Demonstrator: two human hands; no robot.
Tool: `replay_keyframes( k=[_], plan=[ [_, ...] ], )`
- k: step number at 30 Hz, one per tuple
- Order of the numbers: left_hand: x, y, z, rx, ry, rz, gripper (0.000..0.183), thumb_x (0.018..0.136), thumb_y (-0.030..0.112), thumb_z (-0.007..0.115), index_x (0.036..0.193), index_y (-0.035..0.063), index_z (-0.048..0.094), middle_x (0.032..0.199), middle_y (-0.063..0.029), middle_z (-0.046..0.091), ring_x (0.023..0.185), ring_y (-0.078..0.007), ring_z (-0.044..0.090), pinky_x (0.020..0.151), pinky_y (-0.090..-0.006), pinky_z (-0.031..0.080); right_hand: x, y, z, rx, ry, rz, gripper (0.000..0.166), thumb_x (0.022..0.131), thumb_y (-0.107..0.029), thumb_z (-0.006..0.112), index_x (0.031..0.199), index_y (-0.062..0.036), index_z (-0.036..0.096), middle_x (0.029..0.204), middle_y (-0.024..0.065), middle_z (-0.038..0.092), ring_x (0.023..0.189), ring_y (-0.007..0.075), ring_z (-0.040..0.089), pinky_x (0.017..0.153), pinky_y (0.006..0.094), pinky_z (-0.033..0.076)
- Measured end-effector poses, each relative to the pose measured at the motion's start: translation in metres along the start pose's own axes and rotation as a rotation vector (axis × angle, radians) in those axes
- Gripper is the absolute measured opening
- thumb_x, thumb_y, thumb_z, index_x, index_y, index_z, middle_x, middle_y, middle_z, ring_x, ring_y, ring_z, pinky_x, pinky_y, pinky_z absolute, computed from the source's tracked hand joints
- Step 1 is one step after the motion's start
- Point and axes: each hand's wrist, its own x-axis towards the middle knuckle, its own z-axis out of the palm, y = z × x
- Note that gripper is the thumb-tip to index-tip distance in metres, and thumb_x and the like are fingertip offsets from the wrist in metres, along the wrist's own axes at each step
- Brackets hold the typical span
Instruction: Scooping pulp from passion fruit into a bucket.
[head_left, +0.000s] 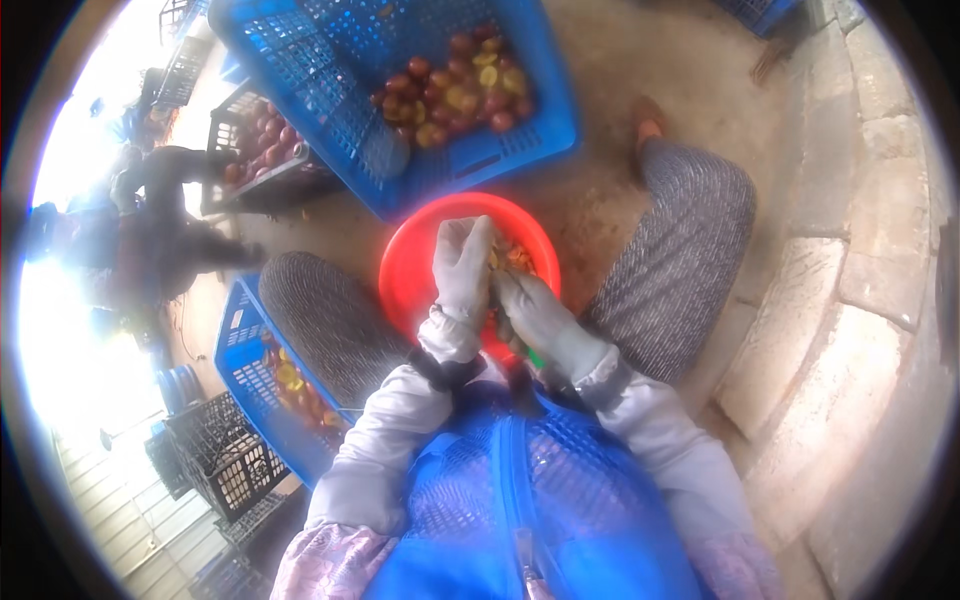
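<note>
Both my hands wear pale gloves and meet over a round red plastic basin (401, 262) between my legs. My left hand (459, 262) is curled, with a small yellow fruit piece (493, 259) showing at its fingertips. My right hand (544, 315) comes in against it from the lower right, fingers bent. What the right fingers grip is hidden and blurred. Orange-yellow fruit bits (519, 259) lie in the basin beyond the hands. Just past the basin, a tilted blue plastic crate (472, 176) holds red-skinned fruit, some of it cut and showing yellow flesh (457, 94).
By my left leg stands another blue crate (251, 360) with cut fruit. A dark crate (217, 169) of whole red fruit is at the upper left, near a bending person (161, 217). Black crates (236, 465) sit lower left. Stone blocks (817, 360) line the right.
</note>
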Motion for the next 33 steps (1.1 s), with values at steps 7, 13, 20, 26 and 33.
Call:
replay_keyframes(
  k=[7, 13, 20, 26, 33],
  plan=[
    [0.003, -0.005, -0.003, 0.155, 0.069, 0.082, 0.012, 0.083, 0.015, 0.055, 0.081, 0.0032, 0.051, 0.073, -0.0054, 0.056, 0.061, -0.0105, 0.053, 0.056, -0.0228, 0.045, -0.004, -0.006, -0.001, 0.097, -0.082, 0.155, 0.033, 0.090, -0.040, 0.037, 0.089, -0.0096, 0.051, 0.054, -0.0002, 0.045, 0.041, 0.0075, 0.040, 0.035, 0.0206, 0.031],
    [0.005, 0.007, -0.012, -0.018, -0.086, -0.211, 0.013, 0.083, 0.015, 0.050, 0.080, 0.0022, 0.053, 0.071, -0.0070, 0.056, 0.059, -0.0131, 0.054, 0.054, -0.0248, 0.047, -0.009, -0.010, -0.001, 0.310, -0.171, 0.269, 0.035, 0.090, -0.039, 0.037, 0.078, -0.0090, 0.050, 0.046, -0.0031, 0.039, 0.033, 0.0057, 0.033, 0.031, 0.0178, 0.025],
    [0.016, 0.001, -0.040, 0.364, -0.499, -0.023, 0.017, 0.078, 0.017, 0.053, 0.072, 0.0013, 0.057, 0.072, -0.0080, 0.057, 0.058, -0.0141, 0.054, 0.056, -0.0249, 0.045, -0.011, -0.003, -0.002, 0.278, -0.282, 0.305, 0.037, 0.091, -0.035, 0.034, 0.073, -0.0069, 0.051, 0.043, -0.0040, 0.037, 0.029, 0.0062, 0.028, 0.028, 0.0186, 0.022],
    [-0.005, 0.006, -0.030, -0.093, -0.251, -0.173, 0.021, 0.079, 0.021, 0.052, 0.073, 0.0018, 0.057, 0.069, -0.0099, 0.057, 0.057, -0.0173, 0.055, 0.053, -0.0267, 0.046, -0.008, -0.004, -0.002, 0.453, -0.430, 0.402, 0.045, 0.091, -0.041, 0.033, 0.073, -0.0041, 0.052, 0.042, -0.0010, 0.037, 0.027, 0.0071, 0.030, 0.024, 0.0210, 0.025],
    [-0.008, 0.022, -0.039, 0.387, -0.419, -0.088, 0.017, 0.076, 0.016, 0.057, 0.070, 0.0009, 0.057, 0.068, -0.0075, 0.059, 0.059, -0.0122, 0.053, 0.056, -0.0241, 0.043, -0.008, 0.014, -0.001, 0.344, -0.489, 0.406, 0.044, 0.092, -0.040, 0.030, 0.075, -0.0047, 0.052, 0.042, -0.0019, 0.038, 0.027, 0.0073, 0.030, 0.024, 0.0207, 0.025]
  ],
)
